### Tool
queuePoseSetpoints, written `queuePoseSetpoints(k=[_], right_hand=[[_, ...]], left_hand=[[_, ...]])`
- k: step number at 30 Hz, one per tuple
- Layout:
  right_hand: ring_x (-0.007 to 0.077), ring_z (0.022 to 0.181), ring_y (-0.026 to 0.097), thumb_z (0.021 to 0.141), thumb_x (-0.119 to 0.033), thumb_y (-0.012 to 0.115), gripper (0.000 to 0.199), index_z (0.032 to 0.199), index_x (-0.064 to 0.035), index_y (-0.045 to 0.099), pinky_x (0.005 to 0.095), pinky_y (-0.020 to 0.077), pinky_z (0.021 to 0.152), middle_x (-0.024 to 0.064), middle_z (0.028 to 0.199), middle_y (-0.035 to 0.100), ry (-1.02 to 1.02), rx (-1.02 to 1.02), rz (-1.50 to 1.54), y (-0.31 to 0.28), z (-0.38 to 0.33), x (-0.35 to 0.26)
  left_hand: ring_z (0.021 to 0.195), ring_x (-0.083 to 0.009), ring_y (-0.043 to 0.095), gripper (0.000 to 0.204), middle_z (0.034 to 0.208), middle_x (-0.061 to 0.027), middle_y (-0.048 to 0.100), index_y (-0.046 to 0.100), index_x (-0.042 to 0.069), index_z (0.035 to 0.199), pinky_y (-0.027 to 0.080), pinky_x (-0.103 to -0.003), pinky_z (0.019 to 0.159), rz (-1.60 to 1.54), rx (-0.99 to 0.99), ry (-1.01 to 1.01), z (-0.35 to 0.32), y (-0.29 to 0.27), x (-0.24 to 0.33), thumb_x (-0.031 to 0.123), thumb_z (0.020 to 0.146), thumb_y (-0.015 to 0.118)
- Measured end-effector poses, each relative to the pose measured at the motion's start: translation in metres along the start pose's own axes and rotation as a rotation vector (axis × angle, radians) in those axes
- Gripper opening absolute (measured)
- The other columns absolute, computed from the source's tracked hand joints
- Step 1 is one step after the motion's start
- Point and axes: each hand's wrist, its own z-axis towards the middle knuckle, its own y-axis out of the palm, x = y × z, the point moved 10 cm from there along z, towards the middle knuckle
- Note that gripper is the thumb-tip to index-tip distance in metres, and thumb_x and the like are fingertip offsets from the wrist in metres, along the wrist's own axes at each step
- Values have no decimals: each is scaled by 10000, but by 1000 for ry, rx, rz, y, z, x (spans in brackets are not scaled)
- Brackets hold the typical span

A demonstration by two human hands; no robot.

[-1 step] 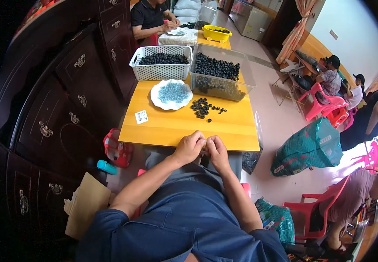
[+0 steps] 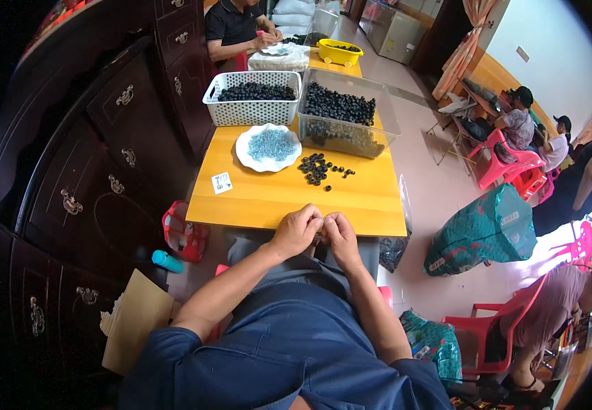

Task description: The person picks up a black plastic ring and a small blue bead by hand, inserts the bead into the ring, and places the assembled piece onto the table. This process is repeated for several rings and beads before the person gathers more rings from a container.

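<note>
Head view: both hands meet at the near edge of the yellow wooden table (image 2: 268, 198), fingertips bunched together over something too small to make out. The left hand (image 2: 297, 231) curls knuckles-up, touching the right hand (image 2: 337, 234), whose fingers press in against it; what they pinch I cannot tell. Beyond them lies bare tabletop, then a loose pile of small black rings (image 2: 316, 169) near the middle. A white scalloped plate of pale blue pieces (image 2: 268, 147) sits just left of the pile. At the far edge stand a white slotted basket (image 2: 253, 108) and a clear plastic tub (image 2: 348, 123), side by side, both holding dark parts. A small white card (image 2: 221, 182) lies near the left edge.
</note>
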Motion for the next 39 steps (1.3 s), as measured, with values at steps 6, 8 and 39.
queuePoseSetpoints(k=[6, 8, 39], right_hand=[[75, 628, 482, 1050, -268, 511, 226, 957, -65, 551, 222, 413, 590, -13, 742, 532, 107, -72, 184, 21, -7, -8], [74, 627, 482, 1049, -272, 515, 229, 955, -66, 549, 222, 411, 585, -15, 742, 533, 109, -58, 215, 19, -6, -9], [58, 681, 494, 1036, -280, 549, 205, 982, -84, 579, 201, 417, 635, -24, 787, 561, 167, -287, 271, 16, -8, -25]], left_hand=[[710, -371, 646, 140, 747, -170, 642, 571, 21, 892, 494, -438, 638, 99, 22, 60, -5, -14, 7, 155, 928, 592], [693, -374, 639, 153, 720, -172, 629, 566, 13, 882, 486, -429, 624, 147, 45, 143, -2, -13, 16, 156, 932, 583], [659, -307, 650, 102, 729, -140, 635, 558, 40, 900, 501, -407, 600, 128, -104, 80, 0, -3, 19, 116, 876, 623]])
